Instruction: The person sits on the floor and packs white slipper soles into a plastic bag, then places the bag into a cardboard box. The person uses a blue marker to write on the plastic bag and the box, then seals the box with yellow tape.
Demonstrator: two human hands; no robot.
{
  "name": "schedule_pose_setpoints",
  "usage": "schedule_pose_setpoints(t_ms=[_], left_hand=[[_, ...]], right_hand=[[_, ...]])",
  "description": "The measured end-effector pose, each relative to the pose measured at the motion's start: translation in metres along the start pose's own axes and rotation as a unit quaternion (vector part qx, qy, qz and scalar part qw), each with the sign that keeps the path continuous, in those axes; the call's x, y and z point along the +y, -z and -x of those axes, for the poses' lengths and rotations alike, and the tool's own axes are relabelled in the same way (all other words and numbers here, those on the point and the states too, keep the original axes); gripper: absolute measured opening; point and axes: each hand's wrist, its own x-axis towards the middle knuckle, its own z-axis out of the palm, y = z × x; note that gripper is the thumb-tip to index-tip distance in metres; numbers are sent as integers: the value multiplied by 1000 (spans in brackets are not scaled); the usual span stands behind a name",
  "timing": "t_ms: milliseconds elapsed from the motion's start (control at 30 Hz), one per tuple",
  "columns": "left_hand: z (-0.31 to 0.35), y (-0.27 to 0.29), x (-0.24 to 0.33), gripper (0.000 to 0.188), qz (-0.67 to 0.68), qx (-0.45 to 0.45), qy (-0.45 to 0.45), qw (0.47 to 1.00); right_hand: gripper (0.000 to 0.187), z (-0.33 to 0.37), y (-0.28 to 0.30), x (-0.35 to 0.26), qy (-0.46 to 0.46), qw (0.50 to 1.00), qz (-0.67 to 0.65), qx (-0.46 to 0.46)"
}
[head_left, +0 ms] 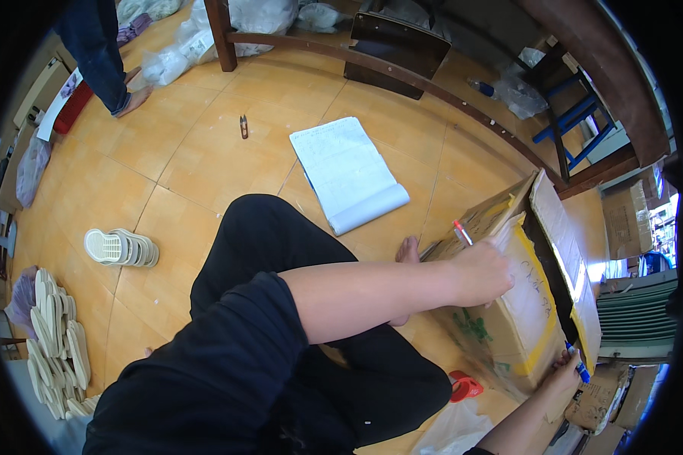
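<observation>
A cardboard box (508,318) with handwriting and yellow tape stands at my right, one long flap raised along its far right side. My left arm reaches across my lap, and my left hand (482,274) is closed in a fist over the box. From that fist sticks a slim pen (463,233) with a red end; its other end is hidden by the fingers. At the near right corner of the box, my right hand (560,377) is closed around a blue marker (578,362).
An open notebook (349,171) lies ahead on the tiled floor, with small thread snips (243,127) to its left. Pale shoe soles (121,248) sit at left, near a larger pile (57,341). A red tape dispenser (464,386) rests by my knee. Another person's leg (95,53) shows far left.
</observation>
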Motion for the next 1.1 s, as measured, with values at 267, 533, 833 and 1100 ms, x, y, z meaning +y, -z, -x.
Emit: schedule_pose_setpoints(t_ms=[267, 533, 833, 1100], left_hand=[[23, -2, 10, 30, -52, 19, -9, 998], [19, 7, 17, 40, -66, -20, 12, 998], [18, 2, 18, 53, -54, -7, 21, 998], [19, 1, 16, 52, -41, -10, 12, 999]], right_hand=[[27, -22, 12, -1, 31, 999, -2, -34], [28, -6, 13, 5, 51, 998, 9, -33], [29, 1, 10, 0, 62, 998, 17, -28], [28, -1, 12, 0, 56, 997, 26, -42]])
